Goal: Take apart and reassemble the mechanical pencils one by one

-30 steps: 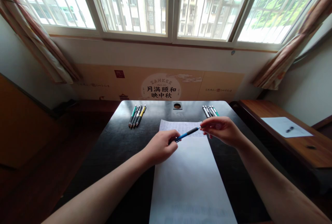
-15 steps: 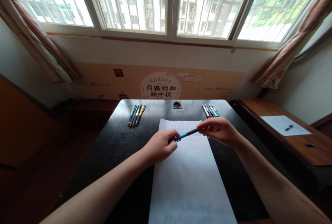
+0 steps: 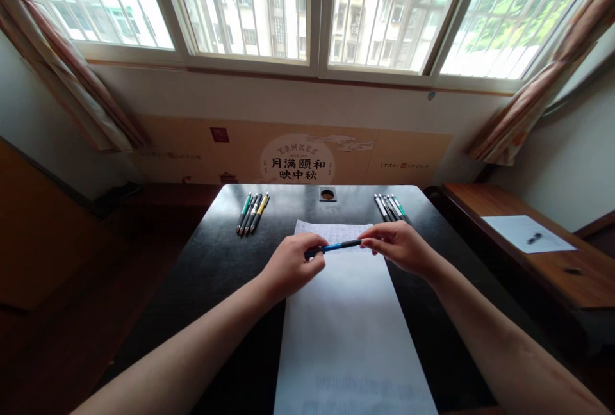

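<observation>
A blue pen with a black grip (image 3: pixel 336 246) is held nearly level above the paper, one end in each hand. My left hand (image 3: pixel 295 264) pinches its left end between thumb and fingers, which hide part of it. At the black grip end, my right hand (image 3: pixel 398 245) closes its fingertips round the tip. Beneath both hands lies a long white sheet of paper (image 3: pixel 350 325), with faint print at its far and near ends. Several pens (image 3: pixel 253 213) rest side by side at the left of the desk, and another group of pens (image 3: pixel 390 207) lies just beyond my right hand.
The black desk (image 3: pixel 221 261) has a round cable hole (image 3: pixel 328 194) at its far edge. A wooden side table (image 3: pixel 542 255) at the right bears a white sheet (image 3: pixel 528 234) with a small dark object. Behind stand a printed tan board (image 3: pixel 192 146) and barred windows.
The pen has turned from slanting up to the right to nearly level. My right hand has shifted slightly left and down, and my left hand has moved slightly up and left.
</observation>
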`<state>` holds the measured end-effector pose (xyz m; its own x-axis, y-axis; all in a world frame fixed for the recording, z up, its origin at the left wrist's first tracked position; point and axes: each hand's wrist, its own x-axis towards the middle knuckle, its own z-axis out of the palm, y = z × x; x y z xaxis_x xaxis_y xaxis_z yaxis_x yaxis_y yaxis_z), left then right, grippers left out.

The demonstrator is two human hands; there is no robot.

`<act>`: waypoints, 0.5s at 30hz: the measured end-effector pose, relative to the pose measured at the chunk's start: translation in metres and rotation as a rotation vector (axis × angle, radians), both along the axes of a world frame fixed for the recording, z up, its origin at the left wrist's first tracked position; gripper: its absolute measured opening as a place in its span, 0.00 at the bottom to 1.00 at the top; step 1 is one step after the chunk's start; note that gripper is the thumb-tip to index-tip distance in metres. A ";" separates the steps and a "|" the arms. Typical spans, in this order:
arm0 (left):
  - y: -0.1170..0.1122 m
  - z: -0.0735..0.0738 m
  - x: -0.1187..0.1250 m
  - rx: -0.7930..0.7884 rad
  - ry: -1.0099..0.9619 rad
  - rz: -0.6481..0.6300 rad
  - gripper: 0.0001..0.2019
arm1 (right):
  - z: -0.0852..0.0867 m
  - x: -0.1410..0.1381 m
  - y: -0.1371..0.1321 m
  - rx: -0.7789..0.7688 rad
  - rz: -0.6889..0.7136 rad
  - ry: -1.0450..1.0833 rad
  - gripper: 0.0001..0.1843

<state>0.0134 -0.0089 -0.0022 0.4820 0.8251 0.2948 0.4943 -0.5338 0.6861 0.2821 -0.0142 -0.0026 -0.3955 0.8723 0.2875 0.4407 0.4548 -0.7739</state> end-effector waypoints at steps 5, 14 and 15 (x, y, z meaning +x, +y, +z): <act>0.000 -0.003 0.000 0.010 -0.015 0.020 0.08 | -0.003 -0.005 0.000 -0.024 -0.020 -0.043 0.16; -0.002 -0.001 -0.003 0.032 0.221 -0.066 0.09 | -0.008 -0.010 0.001 -0.079 -0.038 -0.038 0.24; -0.002 -0.001 -0.002 0.028 0.260 -0.072 0.11 | -0.009 -0.010 0.001 -0.081 -0.034 -0.048 0.24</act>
